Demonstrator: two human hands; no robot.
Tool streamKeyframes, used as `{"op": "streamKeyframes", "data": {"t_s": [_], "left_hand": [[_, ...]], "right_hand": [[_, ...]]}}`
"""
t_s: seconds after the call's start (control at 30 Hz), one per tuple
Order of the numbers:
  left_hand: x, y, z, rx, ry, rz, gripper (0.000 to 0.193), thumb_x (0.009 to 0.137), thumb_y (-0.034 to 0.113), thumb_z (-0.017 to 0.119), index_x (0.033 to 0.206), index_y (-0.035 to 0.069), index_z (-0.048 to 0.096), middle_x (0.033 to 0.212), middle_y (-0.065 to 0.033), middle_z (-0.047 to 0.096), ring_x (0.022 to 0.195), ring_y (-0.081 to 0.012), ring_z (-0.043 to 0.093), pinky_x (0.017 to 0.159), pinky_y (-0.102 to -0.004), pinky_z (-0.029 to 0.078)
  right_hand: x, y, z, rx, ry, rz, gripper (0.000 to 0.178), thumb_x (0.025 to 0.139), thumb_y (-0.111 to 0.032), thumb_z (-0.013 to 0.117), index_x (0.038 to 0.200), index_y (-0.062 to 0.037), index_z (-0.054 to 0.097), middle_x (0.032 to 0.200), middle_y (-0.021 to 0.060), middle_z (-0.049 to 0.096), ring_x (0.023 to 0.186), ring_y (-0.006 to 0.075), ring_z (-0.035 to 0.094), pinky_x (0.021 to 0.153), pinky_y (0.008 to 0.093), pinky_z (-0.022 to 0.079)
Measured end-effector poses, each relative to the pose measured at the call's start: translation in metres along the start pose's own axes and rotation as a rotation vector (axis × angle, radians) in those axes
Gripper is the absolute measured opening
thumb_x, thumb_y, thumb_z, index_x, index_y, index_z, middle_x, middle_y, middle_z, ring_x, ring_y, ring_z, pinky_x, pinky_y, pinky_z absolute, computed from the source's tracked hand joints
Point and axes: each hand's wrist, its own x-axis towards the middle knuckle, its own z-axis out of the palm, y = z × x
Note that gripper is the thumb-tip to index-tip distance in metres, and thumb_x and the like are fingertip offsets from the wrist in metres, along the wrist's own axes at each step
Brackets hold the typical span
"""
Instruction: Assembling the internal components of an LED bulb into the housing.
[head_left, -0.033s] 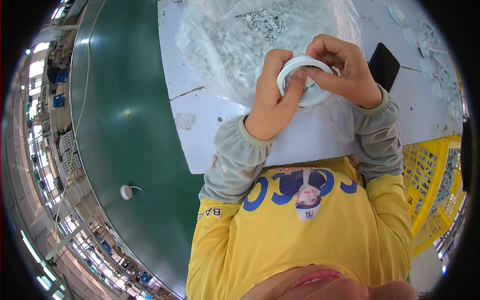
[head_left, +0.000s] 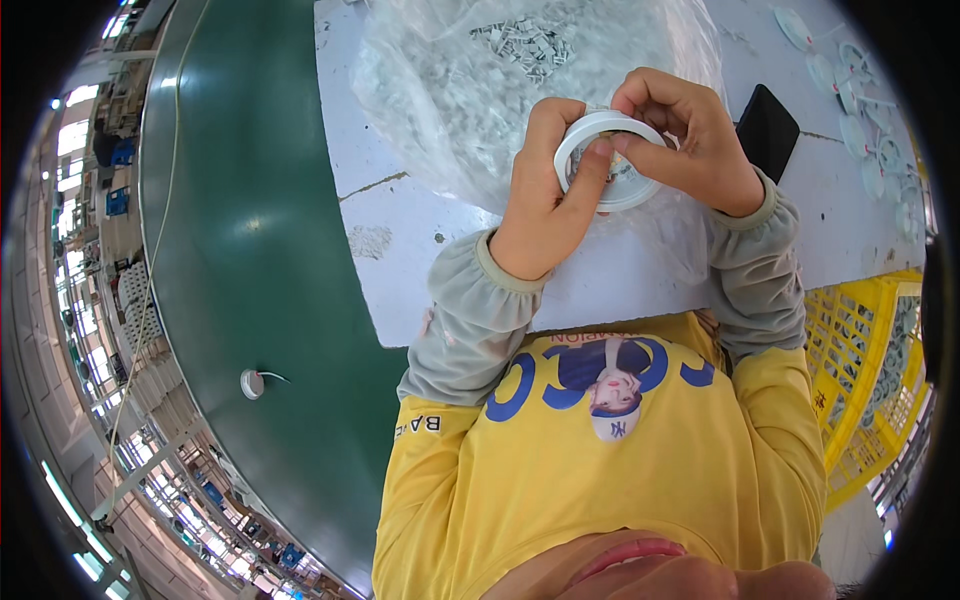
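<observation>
A white round lamp-like housing with a raised rim is held between my two hands, above the front of a clear plastic bag. My left hand grips its left side, fingers behind the rim and the thumb pressed into the opening. From the right, my right hand is closed on the rim, its thumb reaching inside beside the left thumb. What the thumbtips press on is mostly hidden. Behind the housing, the clear bag lies open with many small pale clip-like parts in it.
A black phone lies on the white table to the right. Several white round pieces with wires lie beyond it. A yellow basket stands at lower right. On the green surface sits a small round piece with a wire.
</observation>
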Motion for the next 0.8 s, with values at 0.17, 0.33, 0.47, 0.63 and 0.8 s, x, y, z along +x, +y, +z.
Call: {"op": "streamKeyframes", "data": {"t_s": [0.17,0.33,0.47,0.63,0.8], "left_hand": [[0.002,-0.005,-0.002,0.012,-0.020,0.024,0.014,0.085,0.006,0.049,0.097,0.002,0.043,0.075,-0.0048,0.052,0.062,-0.0092,0.048,0.054,-0.0231,0.040],[0.002,-0.007,-0.001,-0.023,-0.037,0.019,0.016,0.084,0.006,0.049,0.098,0.002,0.043,0.076,-0.0048,0.052,0.065,-0.0087,0.048,0.056,-0.0224,0.040],[-0.001,0.000,0.001,-0.115,-0.038,-0.084,0.016,0.085,0.006,0.049,0.099,0.002,0.043,0.077,-0.0046,0.052,0.068,-0.0083,0.048,0.058,-0.0220,0.041],[0.000,-0.007,-0.001,-0.127,-0.035,-0.012,0.013,0.088,0.010,0.043,0.099,0.001,0.043,0.077,-0.0038,0.051,0.066,-0.0079,0.045,0.057,-0.0223,0.038],[0.003,-0.007,-0.002,0.000,-0.022,0.085,0.012,0.089,0.009,0.041,0.097,0.001,0.044,0.075,-0.0037,0.051,0.064,-0.0076,0.043,0.055,-0.0223,0.037]], "right_hand": [[0.000,0.003,0.000,-0.054,0.008,-0.091,0.015,0.074,-0.008,0.064,0.079,-0.0029,0.050,0.059,-0.0070,0.039,0.052,-0.0018,0.033,0.045,0.0159,0.023],[-0.001,0.005,-0.001,-0.045,0.002,-0.060,0.015,0.075,-0.009,0.064,0.078,-0.0021,0.050,0.059,-0.0059,0.039,0.051,-0.0011,0.032,0.044,0.0166,0.023],[-0.003,-0.003,-0.006,-0.046,-0.134,0.075,0.012,0.077,0.000,0.054,0.088,0.0012,0.051,0.078,-0.0004,0.055,0.072,0.0011,0.051,0.060,0.0156,0.038],[-0.002,-0.001,-0.008,-0.058,-0.152,0.049,0.010,0.078,0.000,0.053,0.087,0.0017,0.052,0.078,-0.0001,0.055,0.073,0.0020,0.052,0.062,0.0159,0.039],[-0.001,0.001,-0.008,-0.082,-0.154,0.058,0.009,0.079,0.001,0.053,0.087,0.0021,0.052,0.079,0.0003,0.055,0.074,0.0028,0.052,0.063,0.0169,0.041]]}}
